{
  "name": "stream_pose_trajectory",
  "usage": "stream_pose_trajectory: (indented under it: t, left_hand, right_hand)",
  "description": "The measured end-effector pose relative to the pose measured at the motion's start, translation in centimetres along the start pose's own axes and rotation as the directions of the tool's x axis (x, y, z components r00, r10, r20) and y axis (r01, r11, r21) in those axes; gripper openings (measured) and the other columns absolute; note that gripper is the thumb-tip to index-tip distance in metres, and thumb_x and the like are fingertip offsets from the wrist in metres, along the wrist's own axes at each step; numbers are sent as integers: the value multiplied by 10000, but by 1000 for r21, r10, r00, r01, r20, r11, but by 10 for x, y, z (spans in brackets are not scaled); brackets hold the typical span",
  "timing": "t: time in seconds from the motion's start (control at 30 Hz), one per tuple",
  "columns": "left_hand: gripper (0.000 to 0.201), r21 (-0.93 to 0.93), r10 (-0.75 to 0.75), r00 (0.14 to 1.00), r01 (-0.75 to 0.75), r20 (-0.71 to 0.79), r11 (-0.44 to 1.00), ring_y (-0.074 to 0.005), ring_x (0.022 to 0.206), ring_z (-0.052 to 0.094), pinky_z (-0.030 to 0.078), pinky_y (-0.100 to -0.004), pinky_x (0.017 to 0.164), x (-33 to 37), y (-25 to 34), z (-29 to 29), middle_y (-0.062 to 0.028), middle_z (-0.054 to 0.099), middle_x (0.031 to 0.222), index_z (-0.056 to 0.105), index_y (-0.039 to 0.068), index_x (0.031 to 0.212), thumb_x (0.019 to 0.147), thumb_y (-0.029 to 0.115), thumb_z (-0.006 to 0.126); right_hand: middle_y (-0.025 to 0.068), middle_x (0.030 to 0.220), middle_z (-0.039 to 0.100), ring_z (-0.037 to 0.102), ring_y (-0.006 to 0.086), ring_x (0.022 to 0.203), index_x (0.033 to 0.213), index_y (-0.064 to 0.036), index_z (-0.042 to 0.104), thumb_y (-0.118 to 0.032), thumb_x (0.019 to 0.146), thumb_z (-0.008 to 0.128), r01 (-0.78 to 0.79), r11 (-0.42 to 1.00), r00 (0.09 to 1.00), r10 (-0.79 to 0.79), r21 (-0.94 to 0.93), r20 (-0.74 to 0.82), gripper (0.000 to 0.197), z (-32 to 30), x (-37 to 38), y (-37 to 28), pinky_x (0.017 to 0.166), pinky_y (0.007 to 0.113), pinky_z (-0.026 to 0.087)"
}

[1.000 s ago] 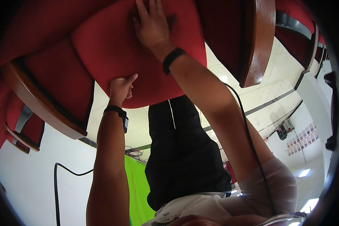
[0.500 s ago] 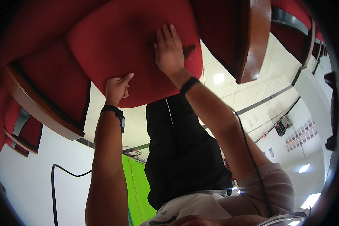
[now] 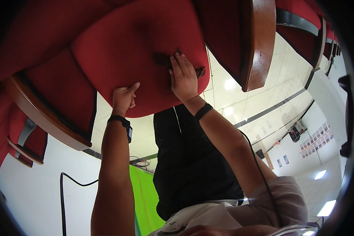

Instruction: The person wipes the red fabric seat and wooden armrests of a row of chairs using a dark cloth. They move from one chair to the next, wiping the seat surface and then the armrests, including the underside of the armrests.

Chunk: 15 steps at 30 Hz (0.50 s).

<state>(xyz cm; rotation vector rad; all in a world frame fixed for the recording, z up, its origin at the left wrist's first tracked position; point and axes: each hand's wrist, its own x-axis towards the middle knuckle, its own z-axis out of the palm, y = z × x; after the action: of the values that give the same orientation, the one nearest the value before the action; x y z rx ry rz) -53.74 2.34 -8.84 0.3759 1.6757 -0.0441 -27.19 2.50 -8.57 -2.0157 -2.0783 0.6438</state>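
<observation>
A red fabric-covered chair seat with a rounded near edge (image 3: 118, 51) lies cushioned side up, its far middle shaded darker. On its right part, close to the right edge, rests a crumpled dark brown cloth (image 3: 201, 72), mostly hidden, its right end folded.

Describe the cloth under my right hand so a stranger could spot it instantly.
Find the red seat near the top middle. Toward its right edge rests your right hand. Poking out beneath is the cloth, dark brown and crumpled, unlike the smooth red around it.
</observation>
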Motion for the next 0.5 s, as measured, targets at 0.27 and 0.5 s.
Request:
stream_pose_trajectory:
  t: [0.27,0.5]
  left_hand:
    - [586,-14,8,1000,-8,3,1000,-142,413,535,479,-286,418,6,-11,-1,-55,568,532,586,51,658,938,464,894]
    - [576,3,-31,999,31,21,1000,-147,413,536,484,-290,422,4,-3,-1,-56,571,538,592,43,679,952,460,879]
  right_hand:
    - [188,1581,551,541,422,1428,1538,-151,602,-122,950,702,147,989,988,-146,11,-60,597,50,150,-27,1190,549,457]
    - [164,1574,561,521,430,1450,1514,-164,633,-161,934,747,-26,995,988,40,92,-151,591,40,124,-22,1184,588,450]
